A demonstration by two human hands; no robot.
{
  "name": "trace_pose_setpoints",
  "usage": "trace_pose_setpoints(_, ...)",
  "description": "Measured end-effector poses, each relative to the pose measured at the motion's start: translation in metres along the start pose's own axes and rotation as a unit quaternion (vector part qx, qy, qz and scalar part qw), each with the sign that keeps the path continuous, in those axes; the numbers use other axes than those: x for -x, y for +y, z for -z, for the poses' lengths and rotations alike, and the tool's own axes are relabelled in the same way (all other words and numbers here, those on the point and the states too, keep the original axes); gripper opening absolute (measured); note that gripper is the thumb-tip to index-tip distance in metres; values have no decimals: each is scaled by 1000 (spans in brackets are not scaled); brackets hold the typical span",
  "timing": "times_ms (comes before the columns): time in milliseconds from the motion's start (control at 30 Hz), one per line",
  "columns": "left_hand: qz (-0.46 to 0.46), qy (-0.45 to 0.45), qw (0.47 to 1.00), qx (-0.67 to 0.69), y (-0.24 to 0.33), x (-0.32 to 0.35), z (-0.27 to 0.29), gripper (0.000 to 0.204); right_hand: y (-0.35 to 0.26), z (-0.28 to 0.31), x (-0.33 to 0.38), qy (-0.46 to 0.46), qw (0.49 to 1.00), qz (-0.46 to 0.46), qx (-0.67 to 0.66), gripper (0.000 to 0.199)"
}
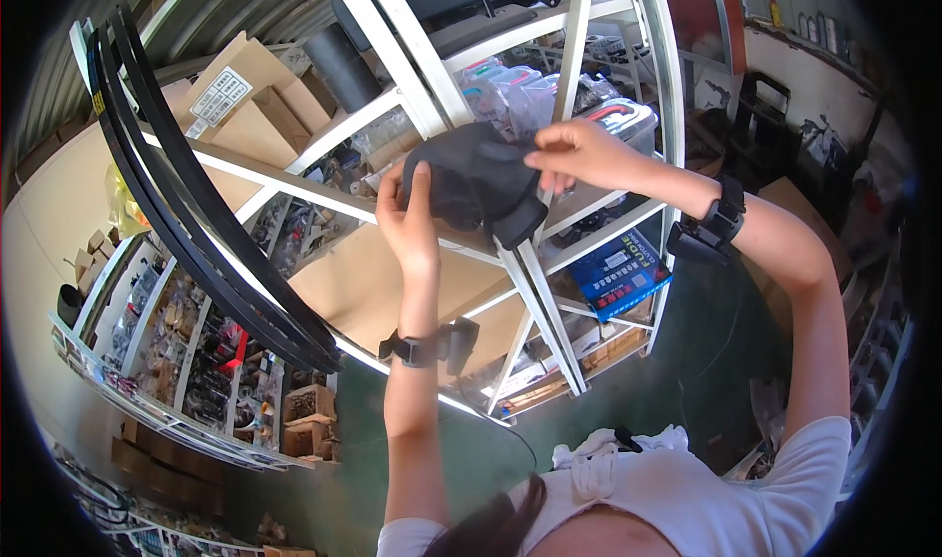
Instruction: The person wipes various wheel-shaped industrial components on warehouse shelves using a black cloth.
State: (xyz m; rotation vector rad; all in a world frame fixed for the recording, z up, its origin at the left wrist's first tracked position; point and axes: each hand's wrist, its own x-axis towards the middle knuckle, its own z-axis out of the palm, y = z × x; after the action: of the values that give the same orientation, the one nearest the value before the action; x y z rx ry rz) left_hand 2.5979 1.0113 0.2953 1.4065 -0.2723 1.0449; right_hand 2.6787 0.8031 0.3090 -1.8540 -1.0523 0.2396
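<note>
Both my hands hold a black moulded part [476, 179] up in front of the white shelf rack. It looks like a rubber or plastic duct or cover, broad at the top with a rounded, tube-like end at the lower right. My left hand [410, 209] grips its left side, thumb lying on the front face and fingers curled behind. At the upper right edge, my right hand [569, 155] pinches the part between thumb and fingers. The fingers behind the part are hidden. A dark strapped device sits on each of my forearms.
White rack posts [549, 312] stand right behind the part. Long black curved strips [186, 213] hang at the left. An open cardboard box [255, 101], clear lidded containers [618, 120] and a blue box [618, 267] sit on shelves. Lower left, another shelf [186, 351] holds many small parts.
</note>
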Motion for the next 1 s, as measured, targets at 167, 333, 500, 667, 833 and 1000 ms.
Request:
trace_pose_setpoints(167,52,-24,998,-19,-5,12,6,13,-1,4,-5,198,968,127,-91,22)
trace_pose_setpoints(333,112,-141,980,-81,-9,19,2,13,-23,-1,-21,259,920,178,-235,21)
trace_pose_setpoints(500,118,-134,984,-7,2,-8,-18,18,-56,4,-70,385,813,409,153,33)
trace_pose_setpoints(667,120,-128,982,68,-6,-52,-38,25,-79,4,-103,446,757,282,384,44)
trace_pose_setpoints(833,136,-111,984,36,-5,-67,-43,29,-78,18,-127,437,723,275,459,45)
trace_pose_setpoints(1000,134,-115,984,39,-2,-82,-53,28,-92,32,-137,458,681,272,503,44)
